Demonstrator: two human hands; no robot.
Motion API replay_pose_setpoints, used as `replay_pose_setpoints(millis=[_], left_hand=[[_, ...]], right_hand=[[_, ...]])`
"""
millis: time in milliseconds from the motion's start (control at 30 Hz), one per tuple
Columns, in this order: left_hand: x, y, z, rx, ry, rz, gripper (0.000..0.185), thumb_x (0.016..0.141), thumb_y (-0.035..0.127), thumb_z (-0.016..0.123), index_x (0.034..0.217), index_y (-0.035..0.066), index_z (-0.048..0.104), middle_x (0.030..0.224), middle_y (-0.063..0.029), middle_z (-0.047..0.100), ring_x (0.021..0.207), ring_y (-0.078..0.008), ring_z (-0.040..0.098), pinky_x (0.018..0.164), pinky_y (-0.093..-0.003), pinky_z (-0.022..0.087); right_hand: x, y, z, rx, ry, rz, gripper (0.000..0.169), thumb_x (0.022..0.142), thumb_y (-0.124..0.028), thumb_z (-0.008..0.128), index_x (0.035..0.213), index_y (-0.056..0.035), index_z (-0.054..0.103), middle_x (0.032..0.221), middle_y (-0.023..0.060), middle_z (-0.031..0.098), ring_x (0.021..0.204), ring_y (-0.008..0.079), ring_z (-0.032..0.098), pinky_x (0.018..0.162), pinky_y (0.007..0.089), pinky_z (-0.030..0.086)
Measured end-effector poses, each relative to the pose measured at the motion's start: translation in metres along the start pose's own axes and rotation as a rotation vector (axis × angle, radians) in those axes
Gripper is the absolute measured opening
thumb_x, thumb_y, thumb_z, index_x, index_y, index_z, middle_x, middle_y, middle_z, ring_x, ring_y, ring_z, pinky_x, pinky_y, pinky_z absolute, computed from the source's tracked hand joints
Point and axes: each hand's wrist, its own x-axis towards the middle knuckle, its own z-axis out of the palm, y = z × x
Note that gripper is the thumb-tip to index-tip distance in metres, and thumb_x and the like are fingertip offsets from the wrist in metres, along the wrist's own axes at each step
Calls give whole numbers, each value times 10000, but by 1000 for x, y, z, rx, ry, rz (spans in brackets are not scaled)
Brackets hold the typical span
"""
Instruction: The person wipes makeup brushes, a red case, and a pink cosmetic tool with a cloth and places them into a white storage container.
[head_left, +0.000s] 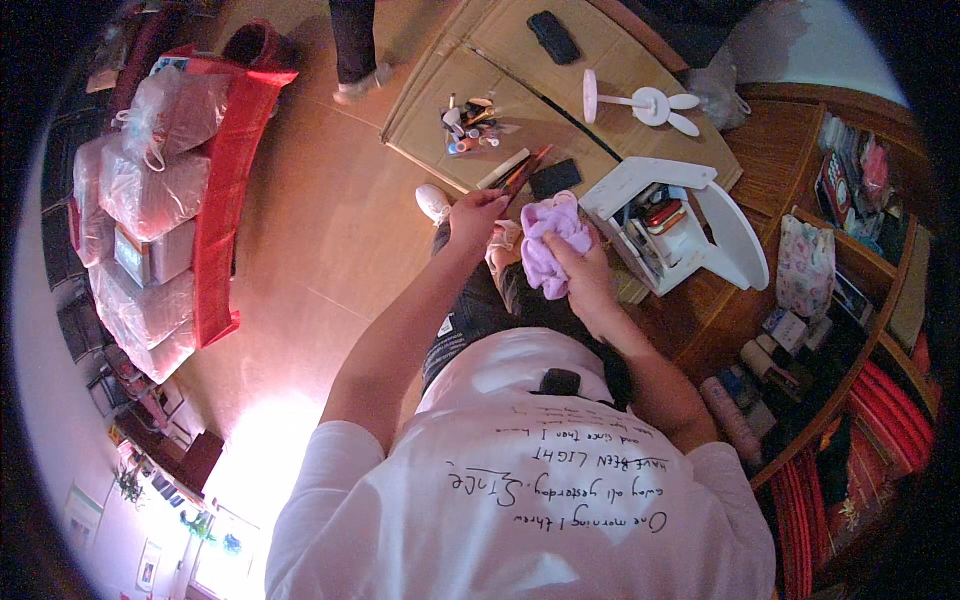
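Observation:
My left hand (478, 217) grips one end of a slim reddish-brown object (529, 174), which points up and right over the cardboard; its exact kind is unclear. In my right hand (581, 262) is a bunched lilac cloth (551, 244), held just right of and below the left hand. Beyond the left hand lie a pale stick-like item (503, 168) and a flat black object (556, 177). Right of the cloth stands a white open-topped organizer (671, 169) with a red item (663, 215) and other small things inside.
A cardboard sheet (427, 90) bears a clear holder of cosmetics (469, 139), a black case-like object (553, 37) and a white rabbit-eared stand (652, 106). Wooden shelving (784, 135) is at right. Plastic-bagged bundles (154, 187) sit at left. Another person's leg (353, 41) shows at the top.

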Motion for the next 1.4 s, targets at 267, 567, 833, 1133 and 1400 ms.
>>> replay_pose_setpoints(millis=[267,567,833,1133,1400], left_hand=[[24,-21,3,584,106,337,254,751,71,655,1000,20,660,795,-145,649,696,-292,635,618,-365,522],[-24,58,-15,580,450,705,166,761,107,697,890,42,615,890,-115,552,727,-199,599,624,-319,485],[-15,108,-19,1002,470,620,203,791,294,643,845,98,653,963,-132,563,844,-319,613,685,-416,510],[-15,103,-32,940,536,706,129,840,173,606,934,83,604,955,-166,574,817,-368,612,672,-463,490],[-75,94,-78,-54,39,269,128,910,126,560,959,11,589,918,-96,649,845,-162,629,639,-257,476]], right_hand=[[-11,-3,0,31,-110,111,470,814,-174,683,1202,-26,463,1078,71,576,961,154,572,811,290,478],[-10,-14,18,79,-155,45,317,824,-116,660,1104,-63,521,974,26,588,851,119,578,728,265,482],[-6,-5,21,86,-122,56,292,800,-133,682,1051,-63,550,937,27,604,795,122,589,683,264,485],[-9,-15,18,85,-159,50,295,808,-175,676,1051,-65,551,929,18,592,817,116,571,703,260,470],[8,-2,12,189,-187,18,329,829,-217,672,1086,-91,509,973,31,571,872,128,576,689,275,492]])
